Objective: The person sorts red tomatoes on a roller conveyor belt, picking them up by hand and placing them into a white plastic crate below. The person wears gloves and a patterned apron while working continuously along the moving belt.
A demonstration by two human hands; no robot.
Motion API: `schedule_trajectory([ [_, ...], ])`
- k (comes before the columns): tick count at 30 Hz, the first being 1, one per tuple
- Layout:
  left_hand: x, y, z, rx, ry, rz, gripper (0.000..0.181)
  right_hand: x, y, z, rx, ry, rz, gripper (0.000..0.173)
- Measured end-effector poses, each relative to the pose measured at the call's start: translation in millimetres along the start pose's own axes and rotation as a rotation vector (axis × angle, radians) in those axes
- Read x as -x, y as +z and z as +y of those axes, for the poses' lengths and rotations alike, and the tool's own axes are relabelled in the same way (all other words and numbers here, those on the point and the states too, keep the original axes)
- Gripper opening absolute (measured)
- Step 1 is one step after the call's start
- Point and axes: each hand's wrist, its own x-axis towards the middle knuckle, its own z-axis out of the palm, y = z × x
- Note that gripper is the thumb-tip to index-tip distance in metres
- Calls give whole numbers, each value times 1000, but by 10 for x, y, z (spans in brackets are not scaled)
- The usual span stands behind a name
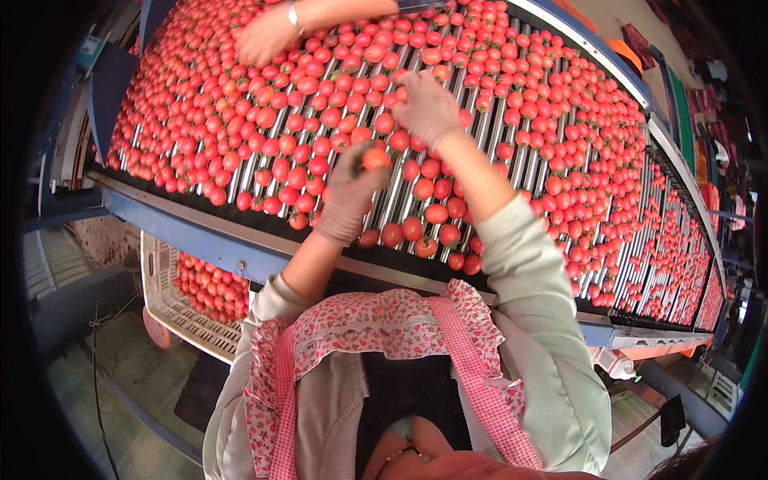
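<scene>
A steel roller conveyor (396,186) carries a great many small red tomatoes, some with green calyxes. My left hand (348,198), in a thin glove, grips an orange-red tomato (376,158) between thumb and fingers, just above the rollers. Farther out, my right hand (427,111) is gloved too, its fingers bent down at a red tomato (384,123) and others close by. Whether the right fingers hold one is hidden by the hand. Bare rollers show between the tomatoes around both hands.
Another person's hand (264,39) rests over the tomatoes at upper left. Below the conveyor's blue side rail (198,231) stands a pale plastic crate (157,282) with more tomatoes (213,291). A metal rail (591,45) bounds the far side. Under the right end is a white bottle (617,365).
</scene>
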Motion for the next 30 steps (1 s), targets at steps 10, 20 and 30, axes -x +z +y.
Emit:
schedule_trajectory([
  [10, -115, 6, 9, 1196, -200, -128, 57, 621, -98, -494, -689, -164, 80, 30],
  [20, -423, -117, -198, 1739, -249, -601, 51, -576, 167, 626, -169, 179, 175, 30],
  [30, -615, -259, 169, 1509, -265, -383, 70, -1086, 110, 206, -154, -14, 132, 35],
])
